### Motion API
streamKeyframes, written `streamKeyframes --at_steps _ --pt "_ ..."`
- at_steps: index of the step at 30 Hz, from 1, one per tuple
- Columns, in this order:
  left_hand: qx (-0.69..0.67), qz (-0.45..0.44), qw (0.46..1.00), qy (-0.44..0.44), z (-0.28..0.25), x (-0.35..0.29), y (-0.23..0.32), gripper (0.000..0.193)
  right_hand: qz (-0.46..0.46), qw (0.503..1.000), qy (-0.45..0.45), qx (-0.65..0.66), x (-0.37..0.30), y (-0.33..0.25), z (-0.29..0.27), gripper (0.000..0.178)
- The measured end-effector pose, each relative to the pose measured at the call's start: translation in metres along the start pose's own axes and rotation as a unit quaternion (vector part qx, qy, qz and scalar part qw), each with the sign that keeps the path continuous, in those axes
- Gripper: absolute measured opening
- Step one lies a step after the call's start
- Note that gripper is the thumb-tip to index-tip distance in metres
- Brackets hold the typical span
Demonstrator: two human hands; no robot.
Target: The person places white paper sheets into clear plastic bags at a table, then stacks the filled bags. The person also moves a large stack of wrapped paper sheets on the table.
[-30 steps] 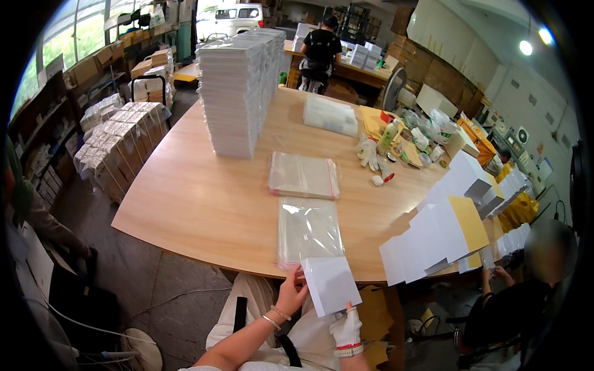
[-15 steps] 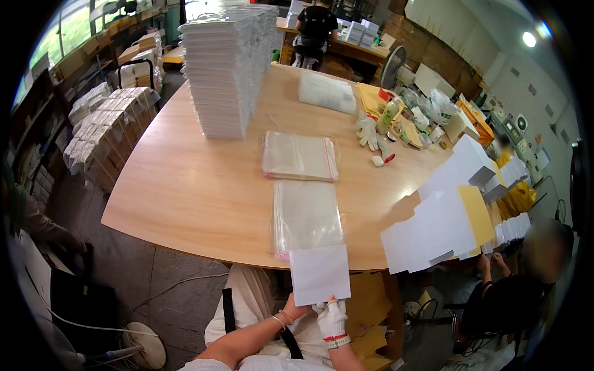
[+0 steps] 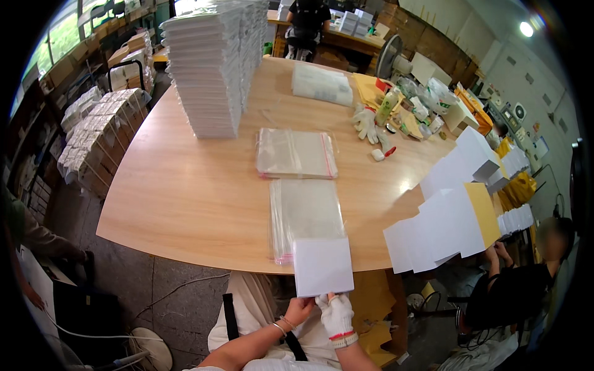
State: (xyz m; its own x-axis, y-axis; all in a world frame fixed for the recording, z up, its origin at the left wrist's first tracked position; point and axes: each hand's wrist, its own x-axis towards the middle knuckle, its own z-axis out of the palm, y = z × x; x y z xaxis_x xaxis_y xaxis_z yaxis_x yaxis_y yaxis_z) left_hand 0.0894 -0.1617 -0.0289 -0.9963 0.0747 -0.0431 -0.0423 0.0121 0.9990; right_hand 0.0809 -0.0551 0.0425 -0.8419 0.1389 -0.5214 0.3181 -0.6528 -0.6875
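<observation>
Both hands grip the near edge of a rectangular white paper stack (image 3: 323, 269) at the table's front edge. My bare left hand (image 3: 300, 310) is closed at its lower left corner. My right hand (image 3: 337, 314), in a white knit glove, is closed at the lower right, thumb on top. The far end of the paper overlaps the near end of a pile of clear plastic bags (image 3: 305, 210); I cannot tell whether it is inside a bag. A second pile of clear bags (image 3: 292, 153) with a pink strip lies just beyond.
A tall stack of white wrapped packets (image 3: 207, 80) stands far left on the table (image 3: 167, 185). Fanned white sheets (image 3: 433, 226) lie at the right edge, near a seated person. Gloves (image 3: 366, 123), a bottle (image 3: 388, 105) and a plastic roll (image 3: 322, 85) lie farther back.
The white paper has moved slightly away from me and to the right, farther over the bag pile. Both hands have gone along with it. The view has shifted a little.
</observation>
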Motion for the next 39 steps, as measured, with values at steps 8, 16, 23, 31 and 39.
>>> streamKeyframes --at_steps 8,16,23,31,39 --pt "-0.123 -0.067 0.99 0.003 0.007 -0.01 -0.004 0.017 0.033 0.992 -0.055 0.11 -0.001 -0.021 0.018 0.035" --pt "-0.18 -0.06 0.981 0.046 -0.026 -0.011 0.029 0.059 0.079 0.985 -0.139 -0.072 -0.016 -0.046 0.003 0.027" --pt "0.4 0.071 0.913 0.048 -0.039 0.013 0.07 0.072 -0.311 0.763 -0.031 -0.566 0.049 -0.071 -0.025 0.033" --pt "0.093 -0.185 0.978 -0.018 -0.058 -0.008 0.047 0.038 -0.428 0.698 -0.125 -0.56 -0.004 -0.065 0.01 0.007" --pt "-0.303 -0.3 0.903 0.054 -0.046 -0.023 0.017 0.037 -0.357 0.615 -0.284 -0.643 -0.008 -0.002 0.038 0.014"
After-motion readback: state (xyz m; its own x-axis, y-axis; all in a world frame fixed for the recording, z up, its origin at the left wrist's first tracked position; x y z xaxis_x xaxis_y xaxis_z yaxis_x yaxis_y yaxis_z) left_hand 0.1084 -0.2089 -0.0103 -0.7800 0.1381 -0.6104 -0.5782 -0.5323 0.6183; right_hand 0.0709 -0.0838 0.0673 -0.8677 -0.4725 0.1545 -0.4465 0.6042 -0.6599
